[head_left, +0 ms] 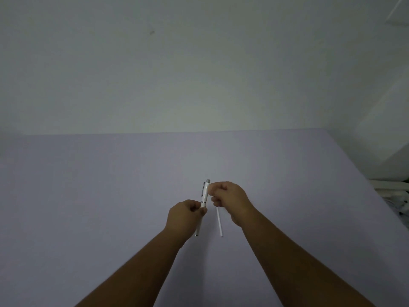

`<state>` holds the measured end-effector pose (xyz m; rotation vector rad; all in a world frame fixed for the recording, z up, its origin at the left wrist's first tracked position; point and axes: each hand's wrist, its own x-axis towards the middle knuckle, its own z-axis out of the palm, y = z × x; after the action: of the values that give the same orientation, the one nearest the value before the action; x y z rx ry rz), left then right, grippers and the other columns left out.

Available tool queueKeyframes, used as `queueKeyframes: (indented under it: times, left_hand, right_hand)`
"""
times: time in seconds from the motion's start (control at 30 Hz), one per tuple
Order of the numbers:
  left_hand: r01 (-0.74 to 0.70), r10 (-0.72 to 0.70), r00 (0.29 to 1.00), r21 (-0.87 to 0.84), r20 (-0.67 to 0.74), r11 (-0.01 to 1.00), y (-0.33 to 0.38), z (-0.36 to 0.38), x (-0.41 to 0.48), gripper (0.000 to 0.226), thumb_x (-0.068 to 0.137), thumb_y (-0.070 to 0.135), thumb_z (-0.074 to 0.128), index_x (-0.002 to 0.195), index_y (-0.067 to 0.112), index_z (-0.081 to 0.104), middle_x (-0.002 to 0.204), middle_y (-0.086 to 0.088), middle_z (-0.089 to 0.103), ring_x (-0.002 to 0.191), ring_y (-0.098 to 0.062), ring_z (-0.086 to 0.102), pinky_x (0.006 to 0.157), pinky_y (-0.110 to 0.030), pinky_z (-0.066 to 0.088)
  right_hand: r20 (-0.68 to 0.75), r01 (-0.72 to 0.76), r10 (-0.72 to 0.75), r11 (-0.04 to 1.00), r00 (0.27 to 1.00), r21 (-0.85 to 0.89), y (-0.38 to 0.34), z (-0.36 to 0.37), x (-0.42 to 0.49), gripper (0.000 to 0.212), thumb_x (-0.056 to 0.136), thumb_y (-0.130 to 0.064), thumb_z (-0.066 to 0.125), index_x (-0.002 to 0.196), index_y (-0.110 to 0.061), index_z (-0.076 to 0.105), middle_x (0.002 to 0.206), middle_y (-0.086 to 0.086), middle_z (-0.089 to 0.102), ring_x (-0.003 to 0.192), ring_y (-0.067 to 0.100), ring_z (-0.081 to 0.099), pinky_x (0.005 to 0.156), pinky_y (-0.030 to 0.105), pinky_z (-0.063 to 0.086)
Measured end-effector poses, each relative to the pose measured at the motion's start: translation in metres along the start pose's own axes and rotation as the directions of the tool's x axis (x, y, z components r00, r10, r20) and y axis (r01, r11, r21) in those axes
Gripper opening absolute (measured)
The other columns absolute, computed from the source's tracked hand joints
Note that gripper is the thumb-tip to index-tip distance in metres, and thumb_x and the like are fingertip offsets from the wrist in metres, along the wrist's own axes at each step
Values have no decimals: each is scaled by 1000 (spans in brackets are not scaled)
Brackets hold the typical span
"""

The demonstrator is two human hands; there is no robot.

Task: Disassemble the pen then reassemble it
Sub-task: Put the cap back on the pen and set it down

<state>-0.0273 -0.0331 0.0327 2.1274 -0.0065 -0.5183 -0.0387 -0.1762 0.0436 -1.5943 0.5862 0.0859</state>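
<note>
Pen (205, 193) — slim, white, glossy — pinched between left hand (184, 216) and right hand (230, 199).

A broad, flat, pale lilac tabletop (110, 185) spreads beneath and beyond the grip, under dim light. Behind it rises a plain off-white wall (177, 63). White rails (391, 187) show far right.

Smooth plastic and a touch of metal over a matt tabletop

The white pen body (205, 192) looks like glossy, smooth plastic, with a silvery metallic clip and band (the band sits just above the left hand's fingers (202, 210)). The thin white rod (219, 222) beside it reads as plain smooth plastic, less shiny. Beneath them, the pale lilac table surface (110, 185) is matt and even, without visible grain, and the wall behind looks matt too.
</note>
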Motion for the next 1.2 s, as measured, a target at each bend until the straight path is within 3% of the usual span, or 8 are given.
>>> queueKeyframes:
  times: [0.1,0.23,0.33,0.67,0.77,0.9,1.2]
  left_hand:
    - [81,-81,996,-21,21,996,-12,11,10,22,81,23,68,103,16,66,93,-6,72,77,-19,63,78,-33,55]
    - [151,-151,989,9,12,989,-36,33,22,25,79,20,69,103,12,67,93,-7,71,85,-23,66,83,-37,56]
    - [169,-168,985,31,-33,985,-47,47,30,24,78,19,69,101,11,69,91,-5,72,83,-20,65,83,-32,54]
    - [147,-142,987,59,-75,987,-51,69,47,21,80,20,68,100,15,65,84,4,65,73,-9,58,59,-12,38]
    - [154,-149,985,53,-83,987,-52,71,49,21,79,20,69,99,15,64,83,4,65,73,-9,58,59,-13,38]
    - [140,-135,987,63,-88,988,-51,71,49,21,79,19,70,98,14,63,79,6,61,75,-12,59,71,-21,44]
    - [126,-116,988,99,-98,987,-53,69,46,23,80,18,69,100,12,62,82,3,61,76,-13,57,72,-22,44]
  right_hand:
    - [-186,-95,79,992,979,-80,22,-13,9,17,86,-14,54,76,-15,67,74,5,65,63,15,60,65,29,55]
    - [-169,-159,97,898,981,-411,61,-17,14,19,86,-13,51,91,-6,68,91,15,70,87,30,66,83,40,54]
    - [-158,-138,67,855,985,-499,80,-9,14,13,86,-17,58,90,-9,67,95,12,71,90,26,65,78,29,49]
    - [-182,-123,13,784,983,-608,96,6,24,13,87,-19,58,95,-9,61,99,11,66,91,26,63,75,31,50]
    - [-175,-129,26,787,984,-603,96,9,25,13,87,-17,56,96,-10,61,100,10,66,91,25,62,75,31,48]
    - [-184,-129,22,797,983,-591,96,12,25,14,86,-16,56,96,-9,61,101,11,66,93,27,62,79,33,50]
    - [-183,-137,36,805,982,-577,95,13,23,15,86,-20,57,97,-11,61,100,9,67,92,25,63,81,36,53]
